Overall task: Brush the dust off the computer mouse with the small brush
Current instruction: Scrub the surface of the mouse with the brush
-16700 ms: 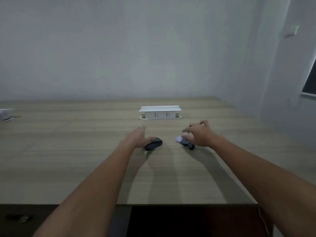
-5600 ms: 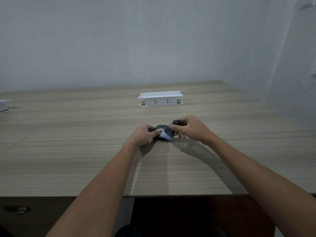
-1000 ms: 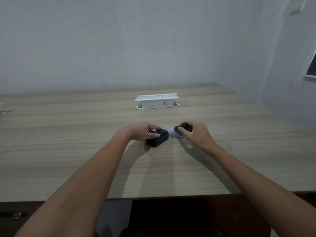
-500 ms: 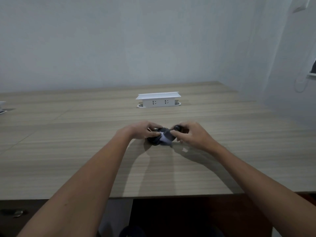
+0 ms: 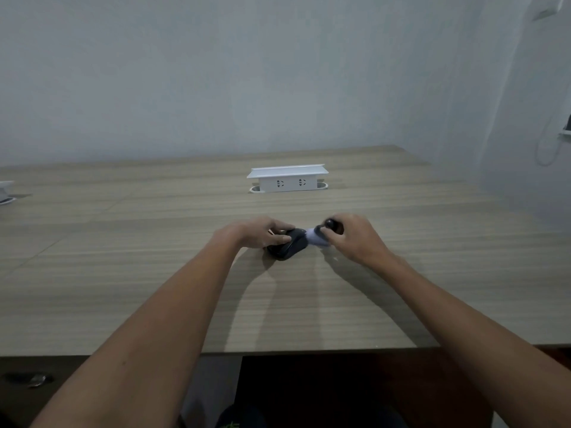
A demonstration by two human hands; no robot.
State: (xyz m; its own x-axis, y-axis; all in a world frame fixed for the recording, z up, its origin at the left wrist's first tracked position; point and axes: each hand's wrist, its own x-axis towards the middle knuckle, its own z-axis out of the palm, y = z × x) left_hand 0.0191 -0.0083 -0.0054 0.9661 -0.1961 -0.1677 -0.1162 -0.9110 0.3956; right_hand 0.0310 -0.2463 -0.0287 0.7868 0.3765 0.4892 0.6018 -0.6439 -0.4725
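A dark computer mouse point(image 5: 289, 246) lies on the wooden table point(image 5: 154, 273) in the middle of the view. My left hand point(image 5: 256, 234) grips its left side and holds it down. My right hand point(image 5: 352, 239) is closed around a small brush point(image 5: 318, 236) with a dark handle and pale bristles. The bristles touch the right end of the mouse. Part of the handle is hidden inside my fingers.
A white raised socket box point(image 5: 288, 178) stands on the table behind my hands. Another white object point(image 5: 5, 193) sits at the far left edge. The table's front edge point(image 5: 278, 352) runs near my elbows, and a wall stands close on the right.
The brush has slid rightward from the top of the mouse to its right end. My left hand stays on the mouse.
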